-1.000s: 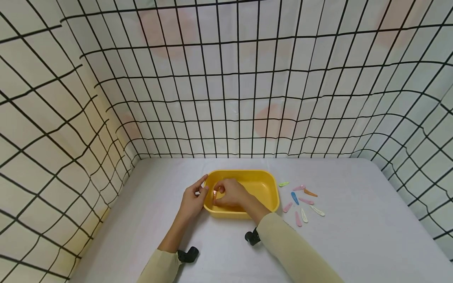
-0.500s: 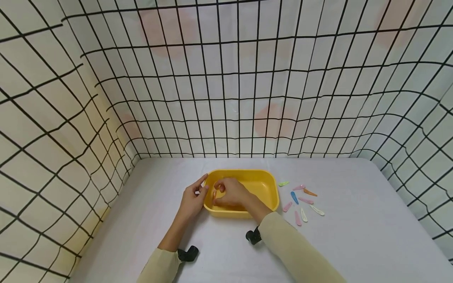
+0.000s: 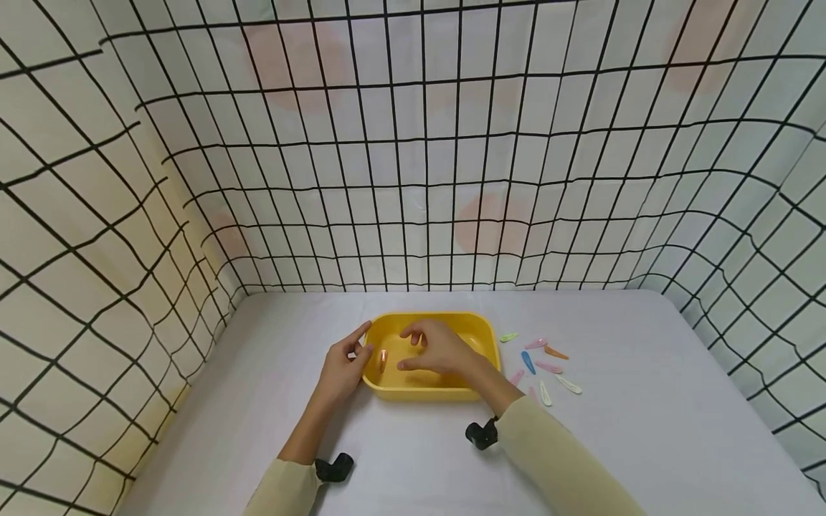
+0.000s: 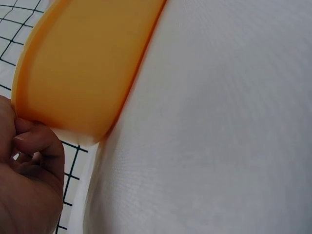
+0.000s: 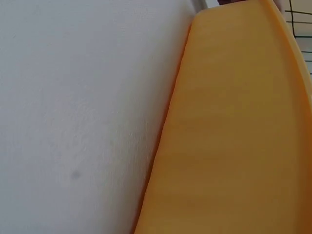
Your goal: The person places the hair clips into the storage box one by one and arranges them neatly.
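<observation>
A yellow plastic tray (image 3: 426, 394) stands on the white-covered table. My left hand (image 3: 342, 369) holds its left end, thumb and fingertips at the rim; in the left wrist view the curled fingers meet the tray's corner. Inside, near the left wall, lies a shiny orange-brown hair clip (image 3: 383, 360). Over the tray's middle, just right of that clip, is my right hand (image 3: 442, 351), thumb and forefinger spread apart with nothing between them. The right wrist view is mostly filled by the tray's outer side (image 5: 229, 126), and the right hand is out of it.
Several hair clips lie scattered right of the tray, among them a green clip (image 3: 509, 337), a blue clip (image 3: 528, 362), an orange clip (image 3: 556, 352) and a white clip (image 3: 569, 385). Black wire grid (image 3: 419, 165) encloses the table's back and sides.
My right thumb and forefinger have let go of the orange-brown hair clip, which stays in the tray. That hand has drawn off to the right; the left hand keeps its place at the tray.
</observation>
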### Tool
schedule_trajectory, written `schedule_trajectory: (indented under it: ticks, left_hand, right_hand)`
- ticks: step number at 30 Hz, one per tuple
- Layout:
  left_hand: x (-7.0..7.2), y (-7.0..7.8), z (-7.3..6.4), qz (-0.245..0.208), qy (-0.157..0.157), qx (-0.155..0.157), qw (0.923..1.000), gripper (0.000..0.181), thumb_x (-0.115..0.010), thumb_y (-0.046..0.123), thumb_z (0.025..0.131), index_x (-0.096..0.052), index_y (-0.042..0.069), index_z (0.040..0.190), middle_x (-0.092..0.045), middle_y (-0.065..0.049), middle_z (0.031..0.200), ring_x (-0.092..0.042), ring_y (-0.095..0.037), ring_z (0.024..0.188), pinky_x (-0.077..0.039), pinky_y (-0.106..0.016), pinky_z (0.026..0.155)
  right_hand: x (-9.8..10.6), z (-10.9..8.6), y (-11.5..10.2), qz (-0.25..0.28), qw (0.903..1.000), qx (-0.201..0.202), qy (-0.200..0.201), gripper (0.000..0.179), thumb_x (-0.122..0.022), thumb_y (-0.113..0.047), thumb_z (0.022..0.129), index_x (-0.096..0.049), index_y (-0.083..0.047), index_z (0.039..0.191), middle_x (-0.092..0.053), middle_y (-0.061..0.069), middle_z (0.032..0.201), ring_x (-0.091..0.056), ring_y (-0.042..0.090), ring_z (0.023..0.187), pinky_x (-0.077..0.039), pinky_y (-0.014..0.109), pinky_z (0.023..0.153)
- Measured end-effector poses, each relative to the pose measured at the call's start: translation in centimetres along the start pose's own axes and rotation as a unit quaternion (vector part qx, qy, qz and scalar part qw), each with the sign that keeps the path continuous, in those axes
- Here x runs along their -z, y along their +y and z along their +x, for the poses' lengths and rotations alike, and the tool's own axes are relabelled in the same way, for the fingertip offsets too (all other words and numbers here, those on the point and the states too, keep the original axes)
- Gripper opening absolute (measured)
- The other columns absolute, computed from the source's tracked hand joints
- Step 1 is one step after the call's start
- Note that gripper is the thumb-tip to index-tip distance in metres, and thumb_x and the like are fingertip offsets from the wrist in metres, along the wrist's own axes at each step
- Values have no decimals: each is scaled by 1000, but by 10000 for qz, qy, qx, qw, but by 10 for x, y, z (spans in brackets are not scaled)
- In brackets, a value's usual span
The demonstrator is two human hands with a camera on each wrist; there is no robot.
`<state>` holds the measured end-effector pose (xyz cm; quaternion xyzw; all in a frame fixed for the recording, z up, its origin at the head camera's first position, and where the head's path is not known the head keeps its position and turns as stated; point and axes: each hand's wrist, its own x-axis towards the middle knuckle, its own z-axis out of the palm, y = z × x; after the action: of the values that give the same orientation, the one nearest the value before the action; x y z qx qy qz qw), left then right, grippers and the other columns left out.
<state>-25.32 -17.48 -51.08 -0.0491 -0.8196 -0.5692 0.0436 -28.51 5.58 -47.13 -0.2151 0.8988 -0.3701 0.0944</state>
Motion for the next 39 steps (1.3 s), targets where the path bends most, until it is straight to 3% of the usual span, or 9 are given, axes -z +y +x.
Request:
schedule_trajectory:
  ticks: [7,12,17,25,31,39]
  left_hand:
    - [-5,-4,0,4,-47,7,10000,50,-63,13,99,-56,14,149,-50,-4,79,-41,-7,53,-41,-18,49]
    - [-3,-3,0,-35,11,43,10000,49,-63,13,99,-58,15,148,-50,-5,79,-41,-9,52,-40,-18,47]
    - [0,-2,1,-48,34,91,9999,49,-63,13,100,-57,16,148,-50,-5,79,-41,-11,52,-40,-18,47]
    - [0,0,1,-42,-7,148,9999,51,-63,15,100,-55,16,150,-50,-6,81,-41,-12,53,-40,-18,48]
    - [0,1,2,-30,-17,146,9999,50,-64,15,100,-57,18,149,-50,-6,80,-41,-12,53,-41,-18,48]
    - [2,2,1,31,-12,222,9997,51,-64,15,100,-56,19,150,-50,-5,82,-42,-13,55,-41,-19,49]
  right_hand:
    - [23,-28,5,166,9998,39,75,57,-87,-40,80,-70,-14,128,-63,3,104,-52,20,98,-48,30,80]
    - [46,-42,14,104,9982,539,259,57,-85,-42,82,-71,-10,128,-64,11,105,-55,26,98,-46,29,79]
    - [68,-55,24,-55,9952,781,579,56,-86,-41,81,-72,-11,126,-65,8,102,-57,28,96,-47,30,78]
    - [100,-84,48,-129,9932,557,1012,56,-88,-40,79,-72,-15,126,-64,7,102,-56,29,94,-45,26,70]
    - [118,-105,69,-495,9906,239,1253,52,-87,-40,81,-71,-23,127,-61,-4,102,-53,20,95,-48,26,74]
    - [134,-134,93,-738,9874,41,1401,50,-82,-45,85,-69,-23,128,-61,-3,102,-50,14,93,-47,24,73]
